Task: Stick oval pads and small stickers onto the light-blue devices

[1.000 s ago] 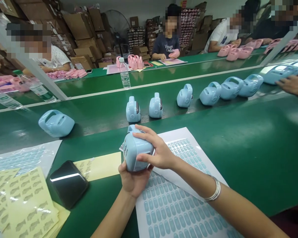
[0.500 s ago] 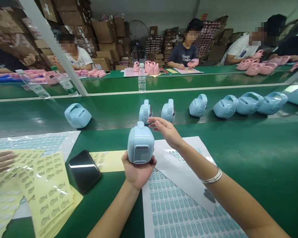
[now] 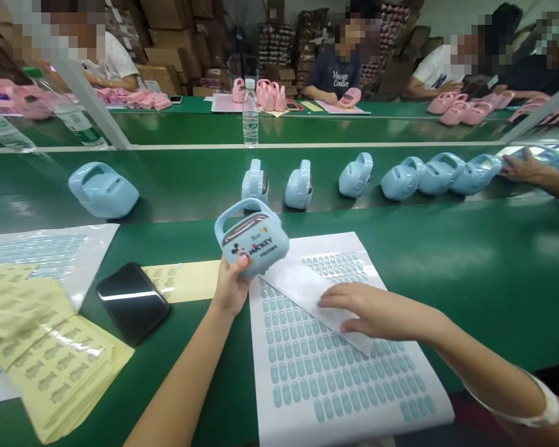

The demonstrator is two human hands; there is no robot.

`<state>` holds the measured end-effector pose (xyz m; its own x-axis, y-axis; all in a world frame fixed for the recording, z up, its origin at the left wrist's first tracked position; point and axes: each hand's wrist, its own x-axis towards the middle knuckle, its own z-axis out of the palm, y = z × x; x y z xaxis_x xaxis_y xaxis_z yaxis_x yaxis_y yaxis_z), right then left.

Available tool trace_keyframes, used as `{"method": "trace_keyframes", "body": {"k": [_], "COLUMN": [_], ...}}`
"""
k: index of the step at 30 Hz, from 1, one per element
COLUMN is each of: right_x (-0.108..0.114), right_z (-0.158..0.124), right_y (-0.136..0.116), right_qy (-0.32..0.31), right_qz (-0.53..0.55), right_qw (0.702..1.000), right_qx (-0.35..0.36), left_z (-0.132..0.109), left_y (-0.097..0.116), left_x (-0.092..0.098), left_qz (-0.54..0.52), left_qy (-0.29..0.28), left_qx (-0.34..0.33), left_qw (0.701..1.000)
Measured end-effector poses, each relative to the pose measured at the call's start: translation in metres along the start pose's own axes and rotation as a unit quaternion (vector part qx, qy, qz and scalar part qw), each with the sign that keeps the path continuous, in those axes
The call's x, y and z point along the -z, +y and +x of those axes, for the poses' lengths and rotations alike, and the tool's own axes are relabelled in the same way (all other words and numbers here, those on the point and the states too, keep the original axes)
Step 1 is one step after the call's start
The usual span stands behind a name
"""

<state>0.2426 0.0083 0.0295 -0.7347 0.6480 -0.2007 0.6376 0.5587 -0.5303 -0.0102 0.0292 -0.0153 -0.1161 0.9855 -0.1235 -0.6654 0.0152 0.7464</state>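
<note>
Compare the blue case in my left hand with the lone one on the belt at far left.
The held case is lifted and tilted in the left hand, its Mickey print facing the camera; the lone case rests on the belt, untouched, showing no print. Both are light blue with a handle.

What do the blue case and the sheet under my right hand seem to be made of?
The blue case, in the left hand, looks like moulded hard plastic, glossy: light glints on its rounded handle. The sheet under the right hand seems to be smooth white paper with rows of pale blue oval stickers, perhaps thin vinyl; its loose flap bends like paper.
</note>
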Motion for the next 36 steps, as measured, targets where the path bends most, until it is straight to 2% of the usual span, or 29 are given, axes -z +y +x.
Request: {"method": "trace_keyframes", "body": {"k": [3,6,9,13,19,21,23,25,28,30,32,36], "right_x": [-0.024,-0.050,-0.063,-0.057,-0.041,-0.035,-0.028,-0.023,-0.023,-0.029,-0.036,-0.042], "right_z": [-0.042,-0.066,-0.075,-0.071,-0.068,-0.072,-0.072,-0.061,-0.021,0.015,0.048,0.087], "right_y": [0.025,0.047,0.053,0.043,0.035,0.033,0.026,0.013,-0.016,-0.035,-0.050,-0.064], "right_qy": [0.046,0.111,0.156,0.147,0.120,0.151,0.212,0.297,0.427,0.467,0.459,0.414], "right_qz": [-0.031,-0.055,-0.077,-0.109,-0.065,-0.017,0.061,0.175,0.355,0.427,0.458,0.478], "right_qw": [0.998,0.992,0.983,0.981,0.989,0.988,0.975,0.939,0.831,0.774,0.761,0.775], "right_qx": [-0.008,0.018,0.056,0.065,0.056,0.043,0.015,-0.005,-0.022,-0.031,-0.022,0.004], "left_z": [-0.006,-0.009,-0.011,-0.011,-0.009,-0.009,-0.011,-0.013,-0.017,-0.019,-0.020,-0.022], "left_y": [-0.016,-0.028,-0.031,-0.031,-0.032,-0.030,-0.028,-0.023,-0.017,-0.013,-0.010,-0.008], "left_x": [-0.003,-0.004,-0.004,-0.005,-0.007,-0.010,-0.014,-0.019,-0.024,-0.026,-0.027,-0.028], "left_qz": [0.079,0.155,0.194,0.185,0.147,0.135,0.107,0.043,-0.073,-0.117,-0.148,-0.216], "left_qy": [-0.036,-0.040,-0.031,-0.011,0.014,0.023,0.030,0.040,0.062,0.071,0.072,0.062], "left_qx": [0.044,0.012,-0.029,-0.024,-0.016,-0.007,0.025,0.065,0.112,0.131,0.132,0.111], "left_qw": [0.995,0.987,0.980,0.982,0.989,0.991,0.993,0.996,0.989,0.982,0.978,0.968]}}
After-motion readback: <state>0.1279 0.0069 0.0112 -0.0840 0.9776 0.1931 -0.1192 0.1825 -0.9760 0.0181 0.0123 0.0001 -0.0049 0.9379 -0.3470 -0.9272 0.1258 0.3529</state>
